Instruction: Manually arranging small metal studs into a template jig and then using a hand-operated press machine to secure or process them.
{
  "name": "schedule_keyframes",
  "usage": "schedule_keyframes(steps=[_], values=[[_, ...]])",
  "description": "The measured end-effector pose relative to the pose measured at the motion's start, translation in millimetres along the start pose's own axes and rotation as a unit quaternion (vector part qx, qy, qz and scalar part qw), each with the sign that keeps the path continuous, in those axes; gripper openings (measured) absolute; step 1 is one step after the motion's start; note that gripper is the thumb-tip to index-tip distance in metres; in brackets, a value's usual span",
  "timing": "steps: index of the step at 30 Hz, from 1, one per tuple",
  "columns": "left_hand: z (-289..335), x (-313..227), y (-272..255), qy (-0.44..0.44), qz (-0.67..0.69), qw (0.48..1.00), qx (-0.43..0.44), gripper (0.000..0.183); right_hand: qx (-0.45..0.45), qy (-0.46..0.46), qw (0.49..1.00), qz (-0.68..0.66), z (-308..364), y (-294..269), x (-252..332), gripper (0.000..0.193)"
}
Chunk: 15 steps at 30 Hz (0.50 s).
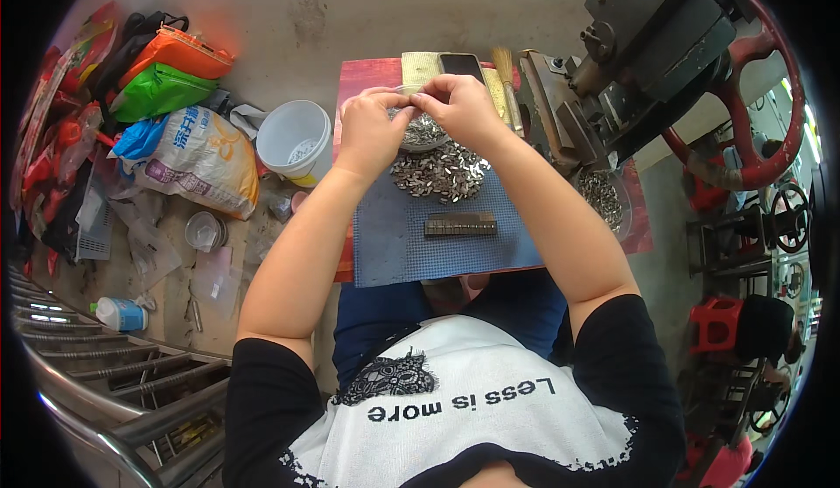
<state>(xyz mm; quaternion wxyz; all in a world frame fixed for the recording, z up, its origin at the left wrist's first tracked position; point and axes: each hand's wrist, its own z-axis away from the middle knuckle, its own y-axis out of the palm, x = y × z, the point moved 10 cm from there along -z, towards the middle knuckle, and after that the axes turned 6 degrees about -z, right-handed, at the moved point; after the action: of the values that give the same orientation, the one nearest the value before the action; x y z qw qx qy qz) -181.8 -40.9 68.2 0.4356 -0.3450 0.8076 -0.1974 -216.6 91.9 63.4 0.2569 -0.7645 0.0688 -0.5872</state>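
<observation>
My left hand [372,129] and my right hand [461,113] meet at the far side of the work table, fingertips pinched together. Whatever lies between them is too small to make out. Just under the fingers is a round bowl [423,132] of small shiny metal pieces, partly covered by my hands. In front of it a loose heap of the same metal pieces [442,174] spreads over a blue textured mat [381,238]. Nearer to me on the mat lies a dark metal block [460,225] with a row of small pieces along it.
A phone [461,66] and a brush [504,72] lie at the table's far edge. A heavy press with a red handwheel [783,50] stands at the right, near another container of metal pieces [602,199]. At the left are a white bucket [294,133], bags [197,151] and metal railings [96,383].
</observation>
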Motion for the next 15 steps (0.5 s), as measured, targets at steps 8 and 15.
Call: schedule_keyframes(steps=[8, 15], values=[[4.4, 30.7, 29.6, -0.136, 0.364, 0.918, 0.081, 0.018, -0.042, -0.021, 0.996, -0.076, -7.3, -10.7, -1.7, 0.02], [0.1, 2.8, -2.7, -0.002, 0.094, 0.996, -0.005, 0.018, 0.037, 0.019, 0.996, -0.084, -3.2, -3.7, -4.9, 0.022]])
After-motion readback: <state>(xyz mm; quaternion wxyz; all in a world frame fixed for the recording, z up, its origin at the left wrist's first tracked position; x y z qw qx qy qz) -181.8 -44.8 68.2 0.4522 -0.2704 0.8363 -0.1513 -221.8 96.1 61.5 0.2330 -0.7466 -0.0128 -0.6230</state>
